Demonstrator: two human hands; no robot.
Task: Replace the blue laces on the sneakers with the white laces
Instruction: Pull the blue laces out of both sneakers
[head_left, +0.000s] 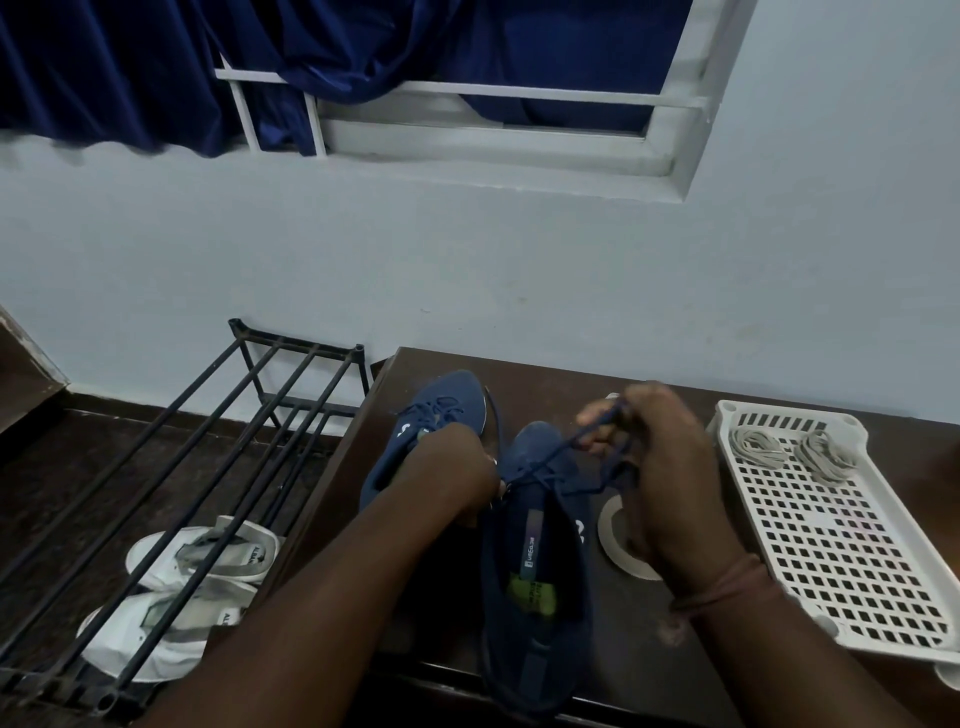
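Setting: pale blue wall (467, 249) with a white-framed window (519, 135) and dark blue curtain (104, 67); below it, a dark brown counter (545, 379).

Item 1: near sneaker (540, 561), navy, lying on the counter with its opening toward the viewer. Blue lace (550, 452) partly drawn out of its eyelets, running up to the right.

Item 2: far sneaker (441, 410), navy, just beside and left of the first, toe toward the wall, its blue lace in place.

Item 3: left hand (457, 473), fingers curled down at the near sneaker's eyelets, gripping the shoe there.

Item 4: right hand (649, 441), raised above the counter, fingers pinching the blue lace pulled taut.

Item 5: white perforated tray (831, 545) on the counter at right, holding two coiled white laces (758, 444) at its far end.

Item 6: roll of tape (618, 540), on the counter, partly hidden by the right wrist.

Item 7: black metal shoe rack (208, 441) on the floor at left, with white sneakers (208, 566) beneath its bars.
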